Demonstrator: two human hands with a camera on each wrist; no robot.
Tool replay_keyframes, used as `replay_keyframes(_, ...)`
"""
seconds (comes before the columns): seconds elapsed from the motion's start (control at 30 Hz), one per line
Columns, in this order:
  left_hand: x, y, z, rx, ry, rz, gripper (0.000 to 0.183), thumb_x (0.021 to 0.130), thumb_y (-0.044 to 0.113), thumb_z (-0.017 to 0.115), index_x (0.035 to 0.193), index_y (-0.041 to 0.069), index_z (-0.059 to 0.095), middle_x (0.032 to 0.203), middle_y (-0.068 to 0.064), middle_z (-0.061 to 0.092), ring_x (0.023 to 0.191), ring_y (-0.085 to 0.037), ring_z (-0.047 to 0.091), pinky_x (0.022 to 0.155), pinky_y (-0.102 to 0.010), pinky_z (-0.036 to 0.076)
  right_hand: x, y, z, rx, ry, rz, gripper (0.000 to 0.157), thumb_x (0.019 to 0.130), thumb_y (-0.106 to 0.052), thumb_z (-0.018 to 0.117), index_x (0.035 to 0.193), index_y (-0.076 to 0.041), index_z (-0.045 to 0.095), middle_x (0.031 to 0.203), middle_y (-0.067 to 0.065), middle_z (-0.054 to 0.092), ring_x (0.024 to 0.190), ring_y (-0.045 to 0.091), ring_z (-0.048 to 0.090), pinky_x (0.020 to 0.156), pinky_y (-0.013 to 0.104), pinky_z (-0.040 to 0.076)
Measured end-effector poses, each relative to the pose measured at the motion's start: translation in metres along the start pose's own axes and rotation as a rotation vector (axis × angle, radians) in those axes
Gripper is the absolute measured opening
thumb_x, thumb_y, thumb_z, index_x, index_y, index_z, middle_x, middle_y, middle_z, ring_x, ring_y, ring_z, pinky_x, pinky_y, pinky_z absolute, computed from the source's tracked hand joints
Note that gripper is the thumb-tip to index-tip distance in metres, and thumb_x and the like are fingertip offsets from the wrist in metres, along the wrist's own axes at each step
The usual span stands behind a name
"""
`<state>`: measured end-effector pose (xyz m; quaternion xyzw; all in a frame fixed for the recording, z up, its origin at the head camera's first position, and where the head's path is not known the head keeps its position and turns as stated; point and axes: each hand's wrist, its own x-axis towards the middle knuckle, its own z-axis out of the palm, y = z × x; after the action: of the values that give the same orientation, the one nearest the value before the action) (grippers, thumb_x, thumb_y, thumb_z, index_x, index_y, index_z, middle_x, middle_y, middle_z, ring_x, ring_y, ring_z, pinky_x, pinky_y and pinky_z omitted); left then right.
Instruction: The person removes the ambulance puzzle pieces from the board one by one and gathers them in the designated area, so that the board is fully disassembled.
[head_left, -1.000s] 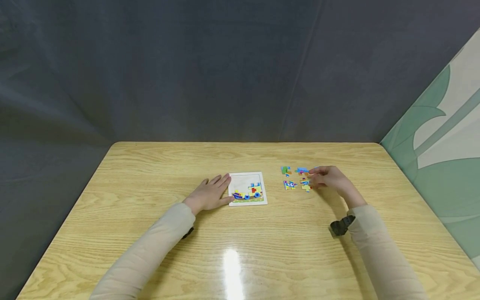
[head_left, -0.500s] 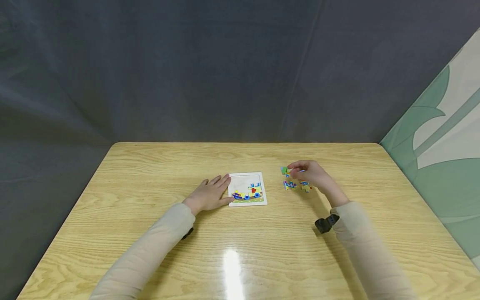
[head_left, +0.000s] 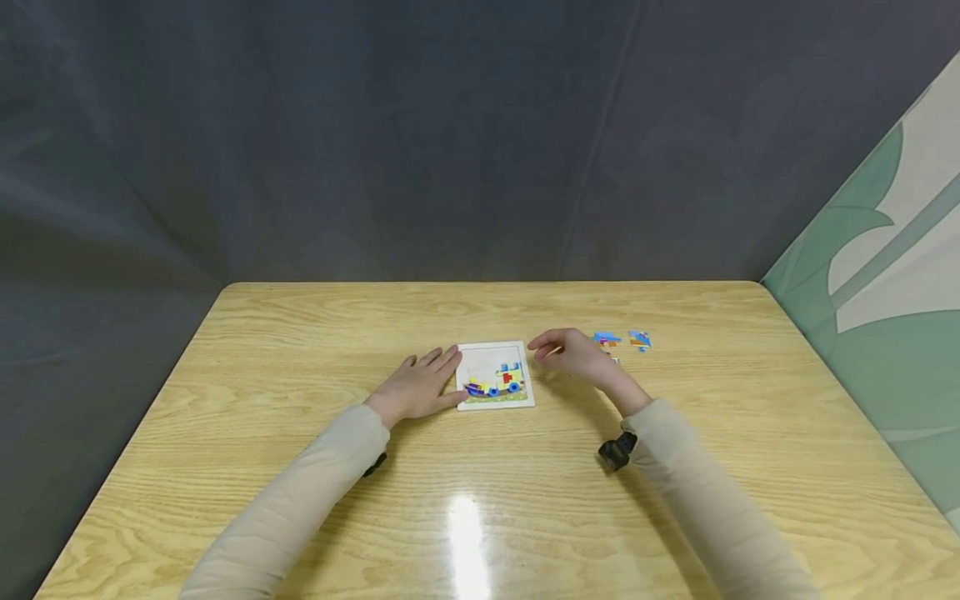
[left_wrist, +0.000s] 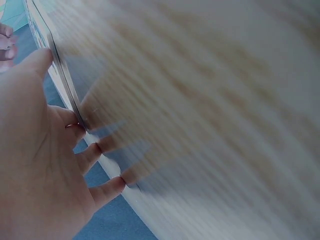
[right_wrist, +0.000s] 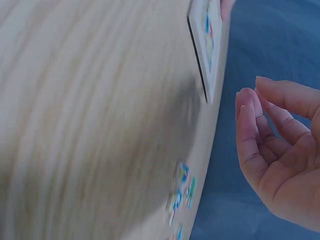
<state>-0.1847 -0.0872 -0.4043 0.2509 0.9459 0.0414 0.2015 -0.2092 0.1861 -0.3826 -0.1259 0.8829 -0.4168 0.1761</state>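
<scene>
A white puzzle tray (head_left: 497, 343) lies mid-table, its lower and right parts filled with a vehicle picture. Across its left border my left hand (head_left: 420, 385) rests with fingers spread; the left wrist view has its fingertips (left_wrist: 111, 190) low over the table. My right hand (head_left: 573, 357) hovers just right of the tray, fingers bent and thumb (right_wrist: 285, 92) near the index tip. I cannot tell whether a piece is between them. Behind that hand lie loose puzzle pieces, a blue and pink one (head_left: 606, 338) and a blue and orange one (head_left: 640, 339); others are hidden.
The wooden table (head_left: 375, 517) carries a bright glare spot near its front. A dark curtain (head_left: 420, 142) hangs behind the far edge, and a white and green leaf-patterned surface (head_left: 885, 333) rises along the right. A black wrist camera (head_left: 617, 452) sits below the right hand.
My right hand has swept left from the loose pieces to beside the tray's right border, uncovering the far right piece and covering the nearer left ones. The left hand has stayed put.
</scene>
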Motion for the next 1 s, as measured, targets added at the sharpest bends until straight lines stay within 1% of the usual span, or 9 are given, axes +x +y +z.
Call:
replay_keyframes(0.13, 0.0, 0.0, -0.001, -0.001, -0.001, -0.004, 0.076, 0.097, 0.061, 0.03, 0.155, 0.017, 0.008, 0.163, 0.001, 0.001, 0.151, -0.024, 0.009, 0.12, -0.054, 0.016, 0.006, -0.002, 0.01, -0.012, -0.047, -0.01, 0.028, 0.091, 0.001, 0.056, 0.118, 0.006, 0.062, 0.104, 0.02, 0.065, 0.089, 0.023, 0.063, 0.072, 0.026, 0.05)
replay_keyframes(0.23, 0.0, 0.001, -0.002, -0.009, -0.004, -0.009, 0.076, 0.097, 0.061, 0.031, 0.155, 0.017, 0.008, 0.163, 0.002, 0.001, 0.151, -0.024, 0.009, 0.12, -0.054, 0.015, 0.008, -0.005, 0.015, -0.007, -0.075, -0.004, 0.029, 0.091, 0.001, 0.055, 0.119, 0.004, 0.061, 0.108, 0.02, 0.064, 0.09, 0.022, 0.062, 0.072, 0.026, 0.051)
replay_keyframes(0.37, 0.0, 0.001, -0.003, -0.02, -0.008, -0.014, 0.076, 0.097, 0.061, 0.031, 0.155, 0.018, 0.008, 0.163, 0.002, 0.001, 0.151, -0.024, 0.009, 0.121, -0.054, 0.015, 0.009, -0.009, 0.021, -0.018, -0.079, 0.005, 0.03, 0.088, 0.005, 0.056, 0.117, 0.003, 0.062, 0.113, 0.021, 0.062, 0.094, 0.026, 0.065, 0.072, 0.025, 0.052)
replay_keyframes(0.47, -0.001, 0.001, -0.003, -0.019, -0.008, -0.012, 0.076, 0.097, 0.06, 0.031, 0.155, 0.017, 0.008, 0.163, 0.002, 0.001, 0.151, -0.024, 0.01, 0.12, -0.054, 0.015, 0.009, -0.011, 0.024, -0.035, -0.084, 0.018, 0.03, 0.088, 0.007, 0.055, 0.117, 0.003, 0.062, 0.115, 0.022, 0.062, 0.094, 0.026, 0.066, 0.071, 0.023, 0.051)
replay_keyframes(0.57, -0.001, 0.002, -0.002, -0.015, -0.004, -0.009, 0.076, 0.098, 0.06, 0.031, 0.155, 0.017, 0.008, 0.163, 0.001, 0.002, 0.151, -0.025, 0.01, 0.12, -0.054, 0.015, 0.01, -0.011, 0.026, -0.046, -0.086, 0.038, 0.031, 0.087, 0.007, 0.058, 0.117, 0.003, 0.062, 0.113, 0.02, 0.063, 0.086, 0.021, 0.064, 0.068, 0.022, 0.047)
replay_keyframes(0.67, -0.002, 0.001, -0.002, -0.016, -0.002, -0.009, 0.076, 0.098, 0.06, 0.031, 0.155, 0.017, 0.008, 0.163, 0.001, 0.002, 0.151, -0.025, 0.01, 0.12, -0.054, 0.015, 0.012, -0.011, 0.027, -0.069, -0.099, 0.038, 0.032, 0.085, 0.006, 0.062, 0.117, 0.002, 0.062, 0.105, 0.016, 0.063, 0.078, 0.016, 0.055, 0.065, 0.022, 0.043)
replay_keyframes(0.8, -0.002, 0.001, -0.001, -0.021, 0.001, -0.009, 0.076, 0.098, 0.06, 0.032, 0.155, 0.017, 0.008, 0.163, 0.001, 0.003, 0.151, -0.025, 0.01, 0.12, -0.054, 0.015, 0.013, -0.011, 0.028, -0.099, -0.132, -0.003, 0.035, 0.084, 0.007, 0.065, 0.119, 0.004, 0.061, 0.102, 0.014, 0.058, 0.073, 0.014, 0.046, 0.063, 0.022, 0.039)
replay_keyframes(0.93, -0.002, 0.001, -0.001, -0.02, 0.001, -0.007, 0.076, 0.098, 0.06, 0.031, 0.155, 0.017, 0.009, 0.163, 0.001, 0.003, 0.151, -0.025, 0.01, 0.12, -0.054, 0.015, 0.014, -0.012, 0.03, -0.159, -0.152, -0.069, 0.038, 0.084, 0.009, 0.064, 0.121, 0.009, 0.059, 0.113, 0.02, 0.058, 0.074, 0.015, 0.046, 0.067, 0.022, 0.041)
replay_keyframes(1.0, -0.001, 0.001, -0.001, -0.021, 0.001, -0.006, 0.076, 0.098, 0.06, 0.031, 0.155, 0.016, 0.009, 0.163, 0.001, 0.003, 0.151, -0.025, 0.01, 0.12, -0.054, 0.015, 0.014, -0.013, 0.031, -0.186, -0.154, -0.082, 0.039, 0.084, 0.009, 0.064, 0.123, 0.009, 0.059, 0.117, 0.021, 0.057, 0.076, 0.016, 0.046, 0.07, 0.023, 0.042)
